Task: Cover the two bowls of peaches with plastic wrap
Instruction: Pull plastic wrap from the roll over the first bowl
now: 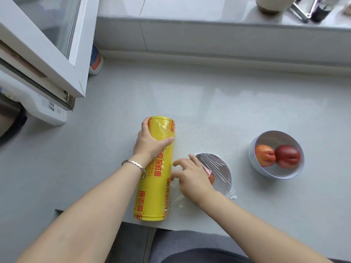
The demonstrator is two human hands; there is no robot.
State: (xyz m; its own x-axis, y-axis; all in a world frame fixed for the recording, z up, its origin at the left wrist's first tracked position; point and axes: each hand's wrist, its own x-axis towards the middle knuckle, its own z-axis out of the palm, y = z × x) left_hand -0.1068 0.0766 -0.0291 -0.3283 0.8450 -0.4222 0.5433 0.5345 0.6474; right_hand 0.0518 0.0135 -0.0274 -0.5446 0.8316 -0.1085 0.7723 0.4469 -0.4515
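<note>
Closest in, two bare forearms reach out over the near edge of the pale grey desk (228, 111), with a grey-clad lap below them. The left hand (150, 141), a silver bracelet (133, 164) on its wrist, is clamped over the upper part of the yellow plastic wrap roll (153, 196), thumb across the top. The roll lies flat on the desk, its near end right at the desk's edge.

Over to the right hand (191, 179): fingers spread, hovering low between the roll and the covered bowl (222, 168), right at the film. Whether it is actually pinching the film, I cannot tell. A loose sheet of film (176, 200) runs from the roll towards that bowl and crumples at the bowl's near side.

That bowl sits just right of the roll, with wrap stretched across its mouth, wrinkles catching the light, and a red peach (211, 178) showing underneath beside the hand.

Further right, apart from it, stands the open bowl (296, 173), white and uncovered, holding two peaches side by side: an orange peach (265, 155) on the left touching a dark red peach (287, 156) on the right.

At the back left, a white bottle (96, 59) stands by the window frame (47, 44).
</note>
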